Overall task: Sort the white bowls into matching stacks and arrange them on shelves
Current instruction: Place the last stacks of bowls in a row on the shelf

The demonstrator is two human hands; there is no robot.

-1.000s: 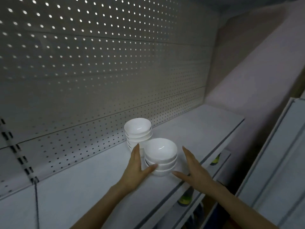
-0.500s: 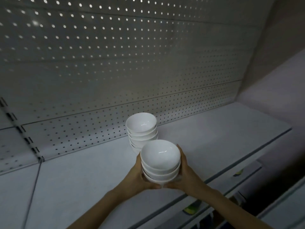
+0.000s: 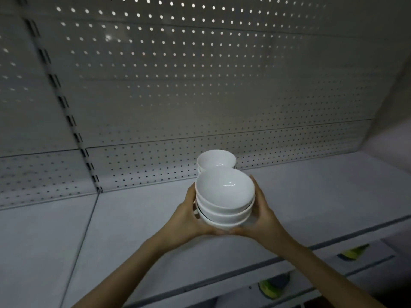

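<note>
We record one perforated back panel (image 3: 200,85) above one white shelf (image 3: 333,196). Two stacks of white bowls sit over this shelf: the near stack (image 3: 224,196) shows three bowls, while the rear stack (image 3: 215,160), just behind it by the panel, shows one rim, the rest hidden. Two hands clasp the near stack, the left hand (image 3: 186,218) curled round its left side and the right hand (image 3: 264,216) round its right.

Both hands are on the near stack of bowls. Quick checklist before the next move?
1. Left hand grips the near bowl stack: ok.
2. Right hand grips its opposite side: ok.
3. Three bowls nested, none sliding: ok.
4. Stack lifted off the shelf: cannot tell.
5. Gap to the far bowl stack behind: cannot tell, they overlap in view.
6. Bare shelf to the right for placing: ok.
</note>
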